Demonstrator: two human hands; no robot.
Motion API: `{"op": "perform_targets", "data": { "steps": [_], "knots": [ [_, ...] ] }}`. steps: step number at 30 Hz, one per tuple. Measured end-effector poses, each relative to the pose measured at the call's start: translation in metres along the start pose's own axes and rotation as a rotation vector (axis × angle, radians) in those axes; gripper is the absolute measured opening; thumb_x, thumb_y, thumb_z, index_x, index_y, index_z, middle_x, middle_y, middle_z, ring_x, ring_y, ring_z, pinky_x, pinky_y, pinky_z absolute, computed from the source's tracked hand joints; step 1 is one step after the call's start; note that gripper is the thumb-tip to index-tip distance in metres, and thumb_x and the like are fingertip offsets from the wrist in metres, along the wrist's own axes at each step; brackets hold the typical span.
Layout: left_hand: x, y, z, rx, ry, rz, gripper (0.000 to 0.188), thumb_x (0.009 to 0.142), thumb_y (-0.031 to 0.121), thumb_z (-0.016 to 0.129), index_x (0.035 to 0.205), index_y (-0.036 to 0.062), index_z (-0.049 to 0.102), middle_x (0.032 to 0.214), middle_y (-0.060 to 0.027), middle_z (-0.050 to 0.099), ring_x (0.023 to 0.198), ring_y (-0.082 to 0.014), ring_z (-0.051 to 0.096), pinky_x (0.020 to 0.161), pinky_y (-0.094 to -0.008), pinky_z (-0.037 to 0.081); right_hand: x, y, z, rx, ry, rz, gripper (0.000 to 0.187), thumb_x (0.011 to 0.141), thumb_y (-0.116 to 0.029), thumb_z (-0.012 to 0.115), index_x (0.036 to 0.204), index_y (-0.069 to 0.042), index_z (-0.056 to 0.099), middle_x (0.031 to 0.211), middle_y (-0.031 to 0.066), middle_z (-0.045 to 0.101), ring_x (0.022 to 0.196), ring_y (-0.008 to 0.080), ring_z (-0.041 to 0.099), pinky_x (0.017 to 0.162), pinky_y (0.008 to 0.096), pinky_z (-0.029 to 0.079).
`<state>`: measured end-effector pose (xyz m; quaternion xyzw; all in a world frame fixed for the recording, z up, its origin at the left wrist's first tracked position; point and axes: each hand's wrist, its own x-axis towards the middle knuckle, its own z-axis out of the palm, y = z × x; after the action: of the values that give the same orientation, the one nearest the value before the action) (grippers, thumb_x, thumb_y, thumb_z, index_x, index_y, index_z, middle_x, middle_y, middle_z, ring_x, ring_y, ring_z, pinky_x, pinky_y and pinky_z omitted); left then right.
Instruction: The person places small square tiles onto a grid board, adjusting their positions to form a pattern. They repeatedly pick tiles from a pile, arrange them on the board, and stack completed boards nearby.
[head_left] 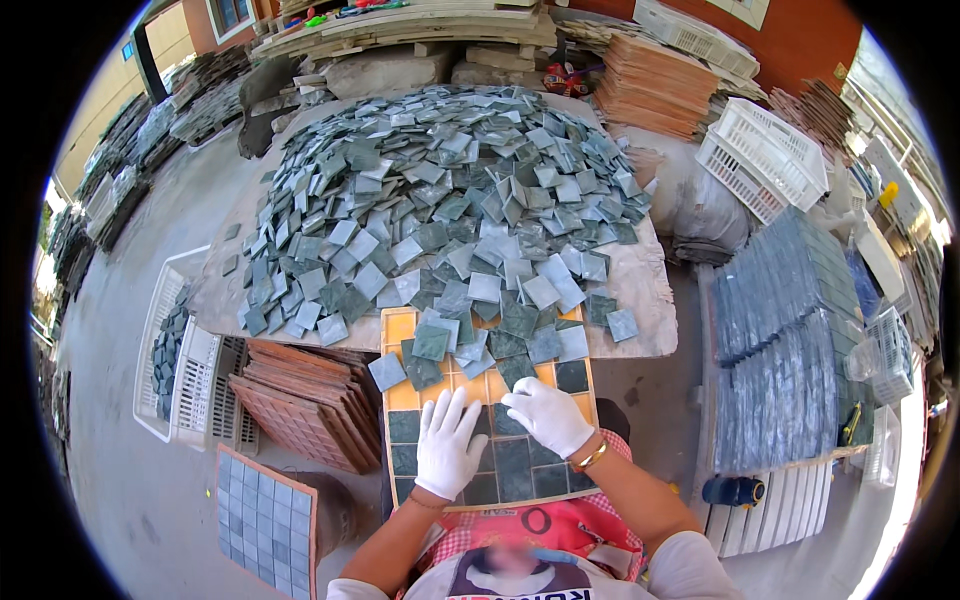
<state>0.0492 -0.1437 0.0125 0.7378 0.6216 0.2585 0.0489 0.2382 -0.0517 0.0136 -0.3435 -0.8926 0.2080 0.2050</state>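
A yellow grid tray (pixel 400 325) lies across my lap, its near end against the table. Dark green square stone tiles (pixel 513 455) fill its nearer rows, while several loose tiles (pixel 431 342) overlap its far end. My left hand (pixel 447 445), in a white glove, lies over the seated tiles with its fingers stretched out and holds nothing. Gloved in white too, my right hand (pixel 553 420) is closed, with fingers curled near the tray's right side. Just beyond its fingertips is a slanted tile (pixel 517 369). Whatever those fingers pinch, if anything, is hidden.
A big heap of loose tiles (pixel 450 190) covers the table (pixel 655 300) ahead. At left stand a white crate (pixel 215 390), stacked brown grid panels (pixel 300 405) and a tiled panel (pixel 265 520). Wrapped tile stacks (pixel 770 380) and a dark cylinder (pixel 733 491) stand at right.
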Motion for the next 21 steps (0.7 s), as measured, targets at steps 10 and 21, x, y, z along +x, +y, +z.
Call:
{"op": "perform_targets", "data": {
  "steps": [10,21],
  "knots": [
    [-0.001,-0.011,-0.008,0.08,-0.136,0.171,0.056,0.076,0.026,0.073,0.127,0.0104,0.057,0.134,-0.0127,0.053,0.129,-0.0327,0.045,0.108,-0.0505,0.032,-0.037,-0.002,0.002,0.133,0.023,0.006,0.024,0.084,-0.014,0.067,0.105,-0.004,0.061,0.111,0.0148,0.06,0.101,0.0323,0.061,0.088,0.0395,0.05],
    [-0.018,0.032,0.018,0.132,-0.255,0.053,0.075,0.08,0.042,0.068,0.141,0.0049,0.046,0.147,-0.0139,0.044,0.136,-0.031,0.039,0.112,-0.0573,0.023,-0.009,0.007,-0.009,0.172,0.181,0.071,0.019,0.086,-0.019,0.067,0.1,-0.006,0.066,0.102,0.0108,0.066,0.092,0.0311,0.064,0.08,0.0388,0.052]
  ]
}}
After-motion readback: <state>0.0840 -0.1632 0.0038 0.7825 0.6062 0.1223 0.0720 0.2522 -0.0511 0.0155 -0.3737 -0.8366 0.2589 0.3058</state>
